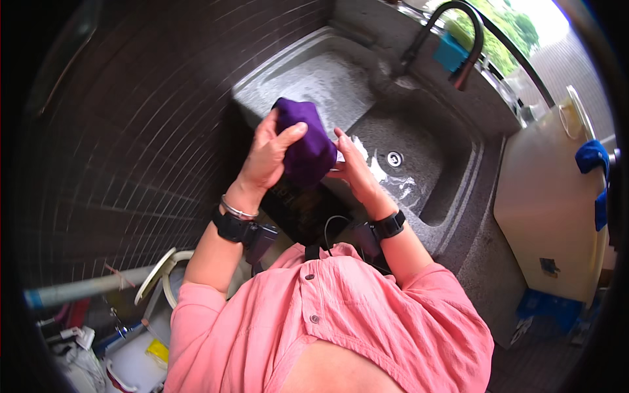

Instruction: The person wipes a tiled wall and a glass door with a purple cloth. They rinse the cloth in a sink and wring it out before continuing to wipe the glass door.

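Note:
A bunched purple cloth [305, 142] hangs in front of me, over the near edge of the stone sink. My left hand [268, 154] grips its left side, thumb across the top. At the cloth's right edge is my right hand [357, 169], fingers spread and touching it. A small white patch shows between those fingers; whether it is foam or part of the cloth is unclear. Behind the hands lies the grey speckled sink [442, 128], with a sloped washboard side [327, 73] that looks wet. White foam [376, 169] rests in the basin near the metal drain [394, 159].
A dark curved faucet [476, 34] rises behind the basin. Right of the sink stands a pale board or lid [545, 206] with a blue cloth [592, 157] over its edge. Dark tiled wall [162, 123] closes the left side. A toilet seat [167, 275] and pipe [93, 287] are lower left.

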A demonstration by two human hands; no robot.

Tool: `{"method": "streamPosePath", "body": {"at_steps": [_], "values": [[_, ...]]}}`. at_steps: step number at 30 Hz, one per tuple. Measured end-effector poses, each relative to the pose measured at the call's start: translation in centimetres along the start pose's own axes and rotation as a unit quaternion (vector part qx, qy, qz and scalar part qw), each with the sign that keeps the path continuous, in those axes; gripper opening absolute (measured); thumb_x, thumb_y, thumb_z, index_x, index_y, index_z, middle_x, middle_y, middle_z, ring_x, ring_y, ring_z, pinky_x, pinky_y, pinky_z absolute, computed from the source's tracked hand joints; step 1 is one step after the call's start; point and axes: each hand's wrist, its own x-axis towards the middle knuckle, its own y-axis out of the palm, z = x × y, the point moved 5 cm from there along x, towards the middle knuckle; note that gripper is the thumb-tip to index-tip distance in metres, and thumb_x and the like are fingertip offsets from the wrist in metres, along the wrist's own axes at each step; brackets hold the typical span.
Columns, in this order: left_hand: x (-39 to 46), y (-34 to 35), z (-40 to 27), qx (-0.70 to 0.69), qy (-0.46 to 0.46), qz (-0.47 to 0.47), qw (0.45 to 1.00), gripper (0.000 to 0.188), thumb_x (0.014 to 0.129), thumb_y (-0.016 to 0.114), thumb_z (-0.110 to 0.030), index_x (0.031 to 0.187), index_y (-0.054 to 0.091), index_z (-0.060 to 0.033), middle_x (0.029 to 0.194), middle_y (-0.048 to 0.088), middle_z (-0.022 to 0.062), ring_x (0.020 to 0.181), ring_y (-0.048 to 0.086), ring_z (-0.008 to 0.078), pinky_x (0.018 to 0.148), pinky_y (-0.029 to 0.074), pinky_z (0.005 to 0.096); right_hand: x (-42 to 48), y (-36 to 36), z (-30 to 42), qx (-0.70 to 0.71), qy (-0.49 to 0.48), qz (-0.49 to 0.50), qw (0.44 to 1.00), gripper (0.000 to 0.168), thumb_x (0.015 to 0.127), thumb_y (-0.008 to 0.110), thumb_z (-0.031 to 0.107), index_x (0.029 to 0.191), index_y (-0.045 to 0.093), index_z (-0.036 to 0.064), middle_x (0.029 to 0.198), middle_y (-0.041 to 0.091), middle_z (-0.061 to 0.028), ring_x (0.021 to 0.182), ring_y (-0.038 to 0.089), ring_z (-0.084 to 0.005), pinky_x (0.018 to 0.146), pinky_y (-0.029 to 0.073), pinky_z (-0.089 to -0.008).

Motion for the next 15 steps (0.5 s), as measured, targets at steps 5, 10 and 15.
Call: {"method": "streamPosePath", "body": {"at_steps": [5, 10, 15], "values": [[6.6, 10.4, 5.1, -0.062, -0.085, 0.168, 0.98, 0.037, 0.086, 0.054, -0.004, 0.122, 0.046, -0.0035, 0.105, 0.057, 0.0024, 0.094, 0.056, 0.01, 0.084, 0.048, 0.0257, -1.2, -5.9, 4.2, -0.05, -0.226, 0.037, 0.972, 0.082, 0.085, 0.063, 0.038, 0.146, 0.017, 0.009, 0.136, 0.038, -0.0108, 0.124, 0.039, -0.0203, 0.099, 0.038, -0.034], [13.9, 13.9, 10.4, 0.087, -0.192, 0.223, 0.952, 0.036, 0.082, 0.045, 0.002, 0.118, 0.05, 0.001, 0.106, 0.061, 0.0076, 0.091, 0.061, 0.0141, 0.079, 0.052, 0.0286, -1.5, -15.1, 4.4, -0.024, -0.14, -0.185, 0.973, 0.025, 0.084, 0.06, 0.017, 0.103, 0.057, 0.0, 0.082, 0.059, -0.0006, 0.077, 0.058, -0.0093, 0.07, 0.048, -0.025], [20.8, 11.6, 15.1, 0.277, -0.281, 0.213, 0.894, 0.032, 0.087, 0.047, -0.011, 0.116, 0.054, -0.0017, 0.11, 0.063, 0.0125, 0.086, 0.068, 0.0245, 0.071, 0.053, 0.03, -1.0, -20.2, 3.6, 0.383, -0.058, -0.141, 0.911, 0.035, 0.094, 0.048, 0.032, 0.107, 0.057, 0.001, 0.087, 0.066, -0.0077, 0.075, 0.066, -0.0188, 0.069, 0.055, -0.032]]}}
